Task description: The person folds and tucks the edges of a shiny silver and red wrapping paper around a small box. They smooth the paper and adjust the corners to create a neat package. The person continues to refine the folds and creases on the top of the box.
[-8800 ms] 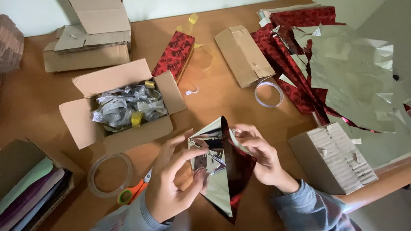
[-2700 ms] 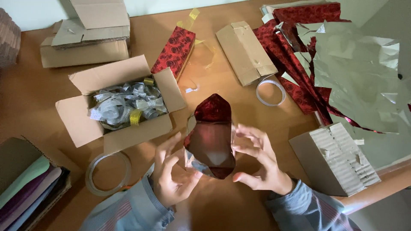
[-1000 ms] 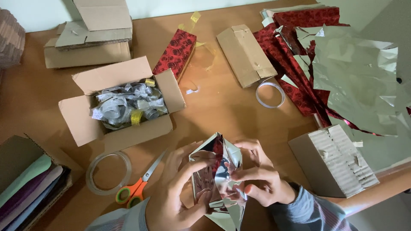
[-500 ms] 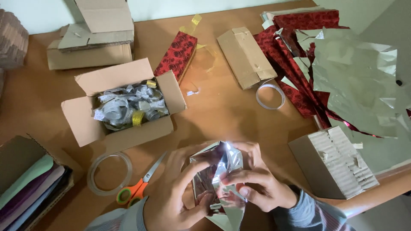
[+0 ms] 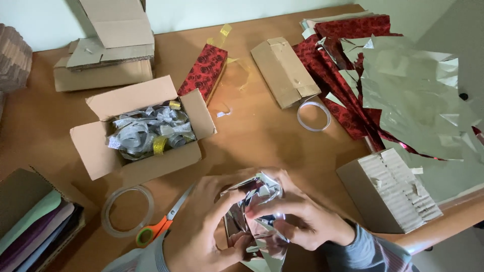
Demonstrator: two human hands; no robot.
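Low in the middle of the frame, a crumpled bundle of silver foil wrap [image 5: 252, 211] sits between both hands, just above the wooden table [image 5: 262, 136]. The left hand [image 5: 201, 226] cups it from the lower left, fingers curled round its side and thumb pressed against the foil. The right hand [image 5: 297, 221] covers it from the right, fingers bent closed over the top fold and pinching the sheet (what the wrap encloses cannot be made out).

Just left of the left hand lie orange-handled scissors [image 5: 161, 221], blades pointing up toward the bundle, and beside them a clear tape roll [image 5: 127, 210]. Above that, left of centre, an open cardboard box [image 5: 96, 151] holds silver and gold ribbon bows [image 5: 146, 133]. A red patterned wrapped box [image 5: 204, 73] lies further up, with a flat brown carton [image 5: 285, 70] and a second tape ring [image 5: 313, 116] to its right. Sheets of red and silver wrapping paper [image 5: 403, 85] fill the upper right, and a corrugated cardboard box [image 5: 388, 191] stands at the lower right
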